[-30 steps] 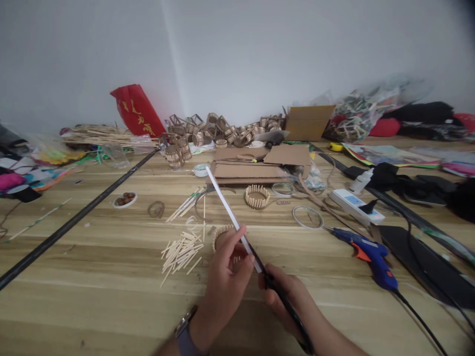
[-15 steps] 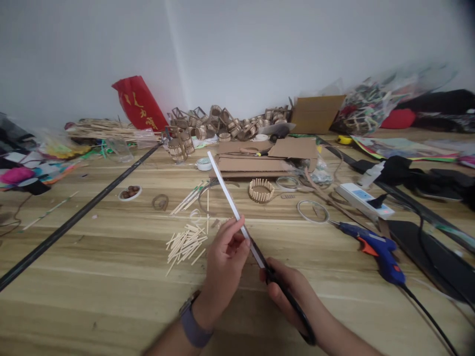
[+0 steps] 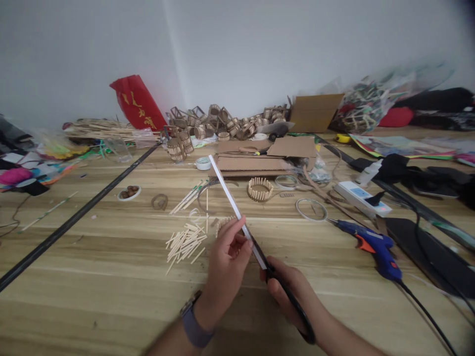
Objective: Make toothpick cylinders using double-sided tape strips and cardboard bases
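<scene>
My left hand point(image 3: 228, 262), with a watch on its wrist, pinches a narrow white strip point(image 3: 229, 197) between thumb and fingertips. The strip slants up and away to the left. My right hand point(image 3: 291, 287) is closed around black-handled scissors point(image 3: 302, 321), whose blades lie along the strip's lower end; how far they are apart I cannot tell. Left of my left hand lies a pile of short wooden sticks point(image 3: 185, 244). A ring of short sticks point(image 3: 222, 225) shows partly behind my left fingers, and another stick ring point(image 3: 260, 190) stands farther back.
A blue glue gun point(image 3: 374, 244) with its cord lies at the right, near a white power strip point(image 3: 361, 199). Flat cardboard point(image 3: 252, 165) and small stick baskets point(image 3: 222, 123) are at the back. A small bowl of brown pieces point(image 3: 129, 193) sits at left.
Both hands keep their hold on the strip and scissors, almost unmoved. The view has shifted slightly, and the stick ring behind my left hand shows more clearly.
</scene>
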A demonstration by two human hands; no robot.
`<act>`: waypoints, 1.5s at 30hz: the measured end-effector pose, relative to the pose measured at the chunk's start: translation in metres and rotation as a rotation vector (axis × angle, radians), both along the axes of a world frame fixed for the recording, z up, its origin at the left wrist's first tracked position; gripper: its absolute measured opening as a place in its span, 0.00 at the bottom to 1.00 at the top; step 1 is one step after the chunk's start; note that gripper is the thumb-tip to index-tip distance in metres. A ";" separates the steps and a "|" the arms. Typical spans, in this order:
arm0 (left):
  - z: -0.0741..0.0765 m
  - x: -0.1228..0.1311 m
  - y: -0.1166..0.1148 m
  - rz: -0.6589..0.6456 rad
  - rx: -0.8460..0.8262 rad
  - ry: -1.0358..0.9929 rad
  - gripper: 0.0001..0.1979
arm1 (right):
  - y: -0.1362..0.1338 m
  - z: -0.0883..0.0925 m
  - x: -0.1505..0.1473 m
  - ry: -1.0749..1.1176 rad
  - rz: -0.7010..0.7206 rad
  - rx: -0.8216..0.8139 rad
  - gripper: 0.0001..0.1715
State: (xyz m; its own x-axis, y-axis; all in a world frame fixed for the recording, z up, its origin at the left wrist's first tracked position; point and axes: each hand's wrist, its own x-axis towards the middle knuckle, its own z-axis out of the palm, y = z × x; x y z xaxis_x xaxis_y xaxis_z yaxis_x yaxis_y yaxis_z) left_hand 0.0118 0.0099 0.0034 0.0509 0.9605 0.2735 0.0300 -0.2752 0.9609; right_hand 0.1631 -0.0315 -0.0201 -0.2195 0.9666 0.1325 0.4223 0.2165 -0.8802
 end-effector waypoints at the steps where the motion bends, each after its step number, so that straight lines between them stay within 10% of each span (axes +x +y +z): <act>1: 0.000 0.000 0.000 0.001 -0.010 -0.002 0.21 | 0.000 0.000 0.000 0.001 -0.003 -0.005 0.42; 45: -0.008 0.008 -0.008 -0.011 -0.074 -0.097 0.30 | -0.002 0.001 -0.001 0.064 -0.052 0.028 0.42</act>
State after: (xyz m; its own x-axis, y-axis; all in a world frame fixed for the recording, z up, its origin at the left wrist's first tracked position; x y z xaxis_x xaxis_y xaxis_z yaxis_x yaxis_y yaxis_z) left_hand 0.0196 0.0014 -0.0048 0.0388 0.9778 0.2061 -0.0664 -0.2033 0.9769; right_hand 0.1623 -0.0332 -0.0196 -0.1589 0.9723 0.1716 0.3764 0.2204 -0.8998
